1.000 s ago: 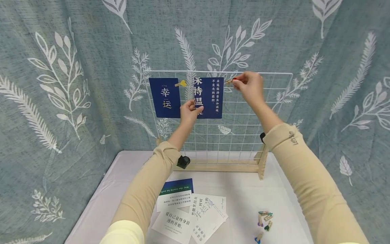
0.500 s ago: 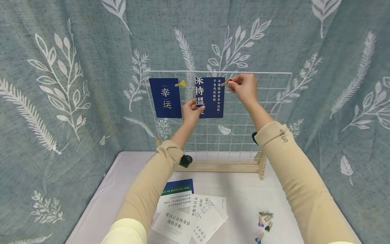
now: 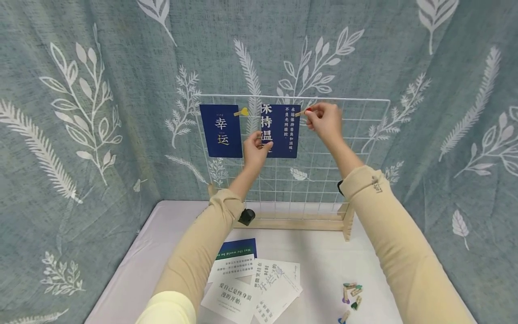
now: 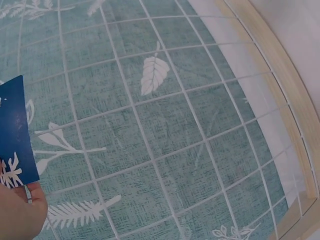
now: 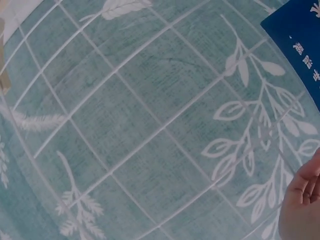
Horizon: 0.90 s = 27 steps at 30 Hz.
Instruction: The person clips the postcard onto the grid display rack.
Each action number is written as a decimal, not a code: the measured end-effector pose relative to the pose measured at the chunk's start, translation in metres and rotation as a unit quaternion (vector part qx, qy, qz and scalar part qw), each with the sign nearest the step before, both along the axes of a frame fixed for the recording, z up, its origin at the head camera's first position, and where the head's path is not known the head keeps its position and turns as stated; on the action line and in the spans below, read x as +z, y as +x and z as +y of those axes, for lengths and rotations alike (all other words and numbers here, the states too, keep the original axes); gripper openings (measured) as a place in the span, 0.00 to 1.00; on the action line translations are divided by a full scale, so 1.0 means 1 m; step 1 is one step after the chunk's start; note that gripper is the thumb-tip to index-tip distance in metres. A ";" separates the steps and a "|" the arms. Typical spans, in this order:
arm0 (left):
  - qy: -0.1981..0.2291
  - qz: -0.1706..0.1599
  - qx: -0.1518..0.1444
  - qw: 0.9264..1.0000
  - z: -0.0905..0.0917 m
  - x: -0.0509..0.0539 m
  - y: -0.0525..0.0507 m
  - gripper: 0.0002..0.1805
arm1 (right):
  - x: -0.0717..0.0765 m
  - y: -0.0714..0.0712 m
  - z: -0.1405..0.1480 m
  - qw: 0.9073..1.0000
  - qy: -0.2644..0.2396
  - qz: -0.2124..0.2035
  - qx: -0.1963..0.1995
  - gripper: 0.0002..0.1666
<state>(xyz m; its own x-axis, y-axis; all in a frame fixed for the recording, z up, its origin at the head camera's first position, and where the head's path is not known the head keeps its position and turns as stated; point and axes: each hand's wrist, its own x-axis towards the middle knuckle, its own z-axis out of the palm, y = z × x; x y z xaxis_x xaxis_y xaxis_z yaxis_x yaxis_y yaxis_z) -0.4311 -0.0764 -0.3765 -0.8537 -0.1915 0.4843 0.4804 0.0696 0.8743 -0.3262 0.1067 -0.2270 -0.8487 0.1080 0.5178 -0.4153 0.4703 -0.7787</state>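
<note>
Against the white wire grid [image 3: 323, 168], my left hand [image 3: 255, 152] pinches the lower left edge of a dark blue postcard [image 3: 280, 135] with white characters. The same postcard [image 4: 15, 135] shows in the left wrist view. A small wooden clothespin [image 3: 300, 114] with a red heart is pinched by my right hand [image 3: 326, 121]; its tip overlaps the postcard's upper right edge. Whether it also grips the wire cannot be seen. Left of this, a second blue postcard [image 3: 220, 146] hangs on the grid, with a yellow heart clothespin [image 3: 243, 112] at its upper right edge.
The grid stands in a wooden base [image 3: 291, 223] on a white-covered table [image 3: 319, 256]. Several overlapping postcards [image 3: 230, 294] lie at the front, and several loose clothespins [image 3: 352, 290] to their right. A leaf-patterned curtain [image 3: 121, 135] surrounds the back and sides.
My right hand has brought the red heart clothespin left, from beside the postcard onto its upper right edge. The held postcard has shifted slightly right with my left hand.
</note>
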 end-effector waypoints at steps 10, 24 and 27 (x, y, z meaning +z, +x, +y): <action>0.040 0.028 -0.005 0.999 0.004 0.020 0.052 0.21 | -0.003 0.006 0.008 0.999 0.025 0.019 0.001 0.13; 0.025 -0.005 -0.010 1.000 -0.002 0.064 0.110 0.21 | -0.001 0.011 0.007 0.999 0.052 0.010 -0.003 0.16; 0.019 -0.003 -0.007 1.000 -0.004 0.062 0.111 0.22 | -0.002 0.010 0.008 0.999 0.045 0.009 -0.003 0.16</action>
<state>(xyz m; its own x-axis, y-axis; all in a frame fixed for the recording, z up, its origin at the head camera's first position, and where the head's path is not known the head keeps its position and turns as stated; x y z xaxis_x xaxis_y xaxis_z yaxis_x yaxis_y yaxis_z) -0.3205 -0.0804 -0.3145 -0.8592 -0.1981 0.4718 0.4758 0.0303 0.8791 -0.3161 0.1142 -0.2286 -0.8385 0.0663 0.5409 -0.4256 0.5402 -0.7259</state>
